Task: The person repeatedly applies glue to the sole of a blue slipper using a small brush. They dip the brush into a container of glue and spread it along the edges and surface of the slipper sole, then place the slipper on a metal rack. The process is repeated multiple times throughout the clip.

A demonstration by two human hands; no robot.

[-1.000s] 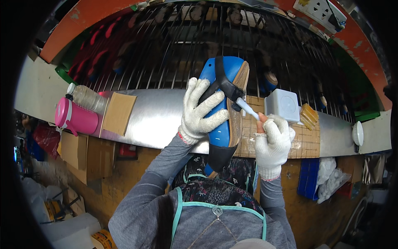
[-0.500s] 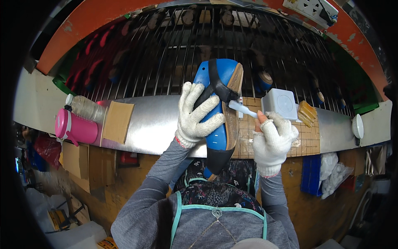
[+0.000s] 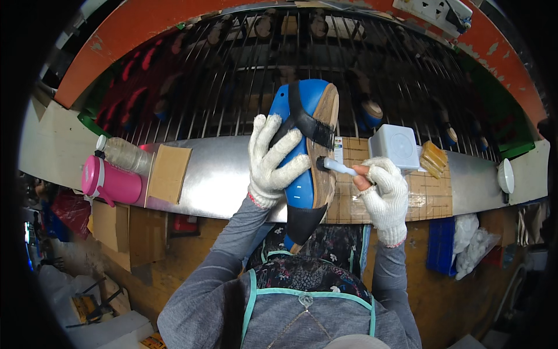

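Tilted on its side over the bench edge is a blue shoe last (image 3: 300,189) fitted with a black strapped sandal upper (image 3: 317,131), its tan sole side (image 3: 326,116) facing right. My left hand (image 3: 275,163), in a white knitted glove, grips the last from the left with fingers spread over its blue side. In my right hand (image 3: 385,195), gloved with bare fingertips showing, is a small brush (image 3: 342,167) with a pale handle. The brush's dark bristles touch the tan sole edge around its middle. A white square container (image 3: 393,146) stands just beyond my right hand.
A cardboard mat (image 3: 430,195) lies on the metal bench (image 3: 215,166). Yellowish blocks (image 3: 433,159) sit right of the container. At left are a pink jug (image 3: 116,179), a plastic bottle (image 3: 125,154) and a cardboard piece (image 3: 168,173). Metal bars (image 3: 232,87) run behind, with several shoes among them.
The brush has moved down along the sole edge, from near the front strap to the middle. My right hand shifted slightly nearer to me; my left hand keeps its hold.
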